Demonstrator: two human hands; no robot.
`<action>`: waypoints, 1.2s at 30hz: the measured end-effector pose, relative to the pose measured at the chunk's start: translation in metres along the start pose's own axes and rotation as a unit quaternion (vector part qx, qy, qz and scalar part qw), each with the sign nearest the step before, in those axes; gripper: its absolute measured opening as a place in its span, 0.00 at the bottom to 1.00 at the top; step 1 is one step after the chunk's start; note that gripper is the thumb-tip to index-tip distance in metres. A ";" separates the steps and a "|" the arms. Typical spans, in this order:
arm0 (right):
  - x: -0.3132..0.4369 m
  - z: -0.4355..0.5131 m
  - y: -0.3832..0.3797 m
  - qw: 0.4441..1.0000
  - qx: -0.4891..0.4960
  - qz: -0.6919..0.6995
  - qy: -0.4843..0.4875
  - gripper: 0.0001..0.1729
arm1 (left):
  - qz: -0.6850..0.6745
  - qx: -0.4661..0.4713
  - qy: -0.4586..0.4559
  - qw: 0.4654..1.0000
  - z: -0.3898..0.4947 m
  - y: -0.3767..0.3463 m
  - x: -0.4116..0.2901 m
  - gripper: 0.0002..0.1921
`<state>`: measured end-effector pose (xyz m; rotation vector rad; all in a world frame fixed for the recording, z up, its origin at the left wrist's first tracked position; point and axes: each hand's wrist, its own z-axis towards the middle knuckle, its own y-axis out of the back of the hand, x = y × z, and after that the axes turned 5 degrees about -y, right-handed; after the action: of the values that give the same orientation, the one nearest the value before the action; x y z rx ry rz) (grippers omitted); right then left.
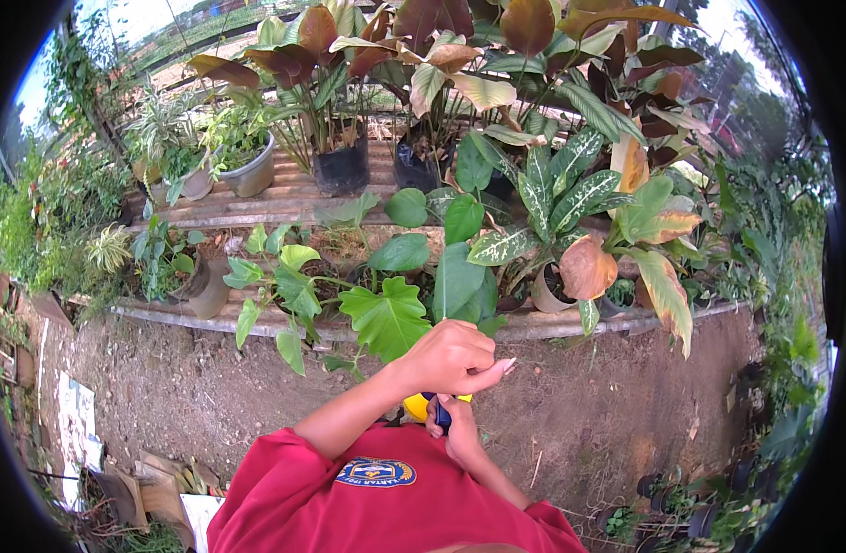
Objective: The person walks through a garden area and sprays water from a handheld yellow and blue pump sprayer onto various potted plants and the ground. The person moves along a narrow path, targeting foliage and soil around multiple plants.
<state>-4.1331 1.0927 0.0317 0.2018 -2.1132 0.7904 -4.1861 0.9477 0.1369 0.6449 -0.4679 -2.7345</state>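
My left hand (457,356) is raised in front of my chest, its fingers curled and thumb pointing right. It overlaps the lower end of a long green leaf (457,280); I cannot tell whether it grips that leaf. Below it, my right hand (456,423) is closed around the dark blue handle (442,416) of what looks like a spray bottle. Part of the bottle's yellow body (416,406) shows behind my hands; the rest is hidden. Just left of my left hand spreads a bright green lobed leaf (387,316). White-speckled dieffenbachia leaves (568,186) stand farther right.
Corrugated shelves (285,211) hold several potted plants, including a grey pot (249,169) and a black plastic grow bag (341,162). A browned leaf (587,268) hangs at the right. Bare soil (209,387) lies before me, with small black pots (703,520) at lower right.
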 end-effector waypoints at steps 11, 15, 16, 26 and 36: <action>-0.036 0.015 -0.082 0.999 -0.040 0.024 0.004 0.22 | -0.062 0.048 0.004 0.997 -0.029 0.069 0.003 0.24; -0.041 0.017 -0.097 0.998 -0.052 0.017 0.014 0.24 | -0.083 0.045 0.024 0.995 -0.037 0.082 0.006 0.24; -0.041 0.018 -0.100 0.998 -0.057 0.022 0.018 0.24 | -0.087 0.044 0.024 0.995 -0.038 0.084 0.006 0.24; -0.039 0.026 -0.106 0.998 -0.058 0.015 0.005 0.23 | -0.085 0.046 0.016 0.995 -0.038 0.101 0.006 0.23; -0.037 0.034 -0.109 0.997 0.015 -0.068 -0.016 0.24 | -0.016 0.009 -0.001 1.000 -0.057 0.128 -0.001 0.23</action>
<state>-4.0883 0.9819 0.0389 0.3719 -2.0931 0.7427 -4.1318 0.8182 0.1365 0.6583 -0.4872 -2.7640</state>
